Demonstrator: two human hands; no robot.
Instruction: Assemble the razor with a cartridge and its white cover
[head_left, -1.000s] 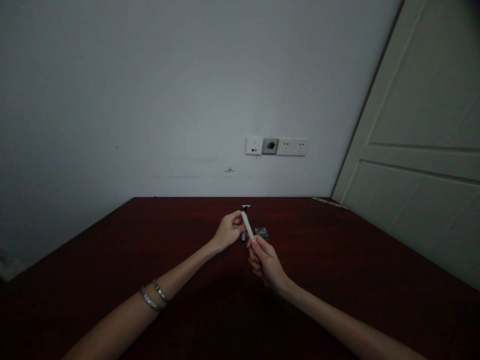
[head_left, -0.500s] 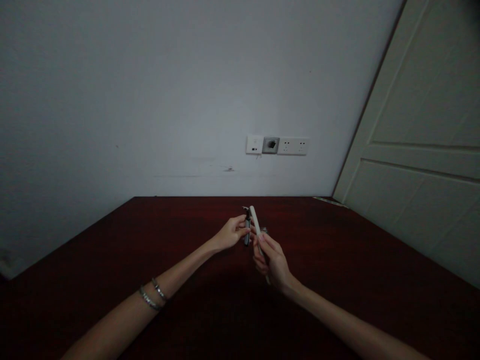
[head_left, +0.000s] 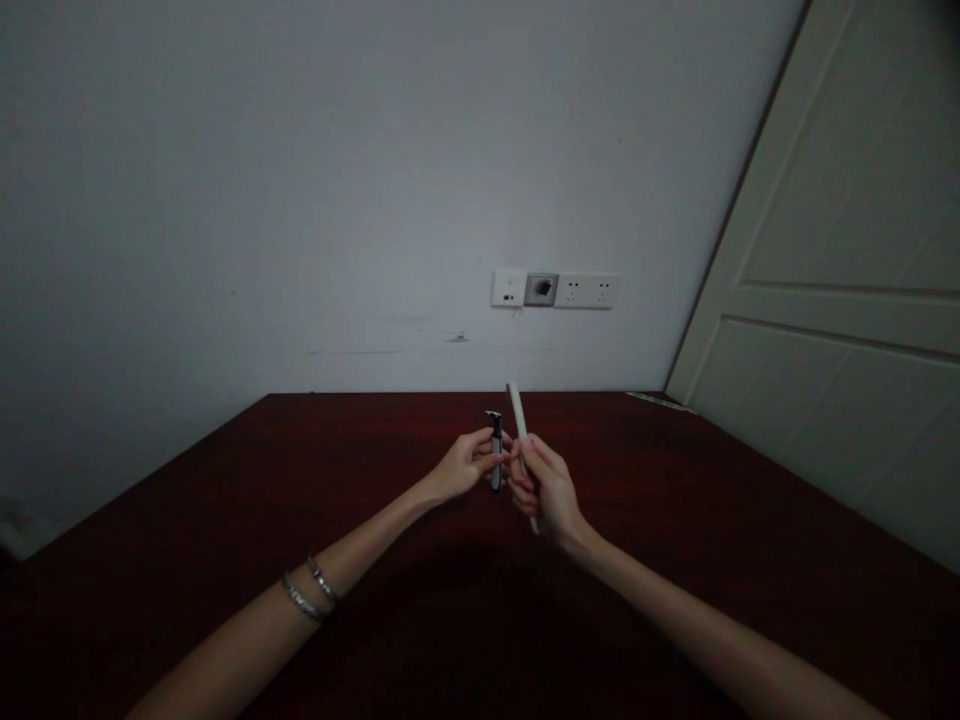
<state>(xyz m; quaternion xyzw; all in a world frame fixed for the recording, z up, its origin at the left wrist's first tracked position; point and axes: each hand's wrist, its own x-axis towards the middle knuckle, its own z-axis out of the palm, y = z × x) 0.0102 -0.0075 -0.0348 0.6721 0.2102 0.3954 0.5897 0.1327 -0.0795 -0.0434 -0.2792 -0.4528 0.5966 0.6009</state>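
White stick (head_left: 517, 411), in curled right hand (head_left: 551, 488), tilts toward eleven o'clock.
Left hand (head_left: 460, 468) pinches razor (head_left: 496, 443); likely a holding step, next move needing steady grips.

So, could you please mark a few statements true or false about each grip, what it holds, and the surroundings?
1. The left grip holds a slim black-and-grey tool. True.
2. The white stick lies loose on the table. False: the right grip is closed around it, its upper end sticking out above the fingers.
3. The two silvery bracelets are on the right forearm. False: they are on the left forearm.
4. On the wall, a grey plate sits between two white ones. True.
5. The table is pale wood. False: its surface is dark red.
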